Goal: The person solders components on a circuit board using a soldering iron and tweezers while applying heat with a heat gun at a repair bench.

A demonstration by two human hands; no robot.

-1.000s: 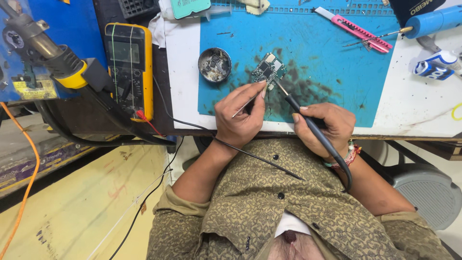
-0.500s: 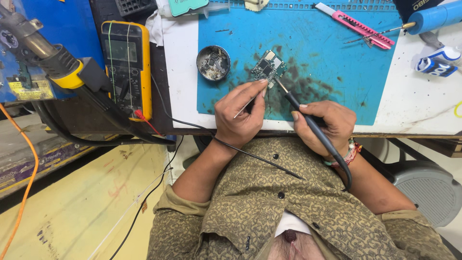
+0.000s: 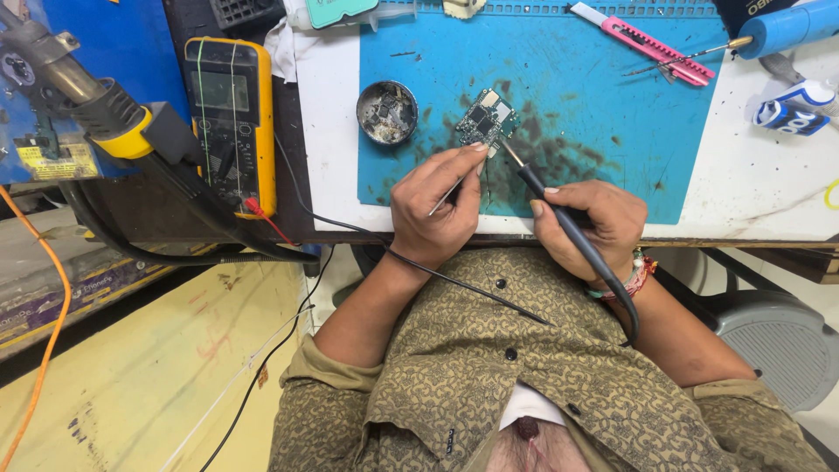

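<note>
On blue mat (image 3: 612, 131): we solder board (image 3: 486, 118). Left hand (image 3: 437, 210) pinches tweezers (image 3: 454, 185); right hand (image 3: 585, 223) grips iron (image 3: 559, 218). Next move needs steady tip contact.

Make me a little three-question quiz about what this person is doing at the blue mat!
1. True or false: the right hand holds the soldering iron.
2. What does the iron's tip touch? A) tin B) circuit board C) pink knife
3. Fill in: the left hand holds thin ____.

Key:
1. True.
2. B, the circuit board on the blue mat; the tin sits to its left and the pink knife lies at the mat's far edge.
3. Tweezers.
</note>
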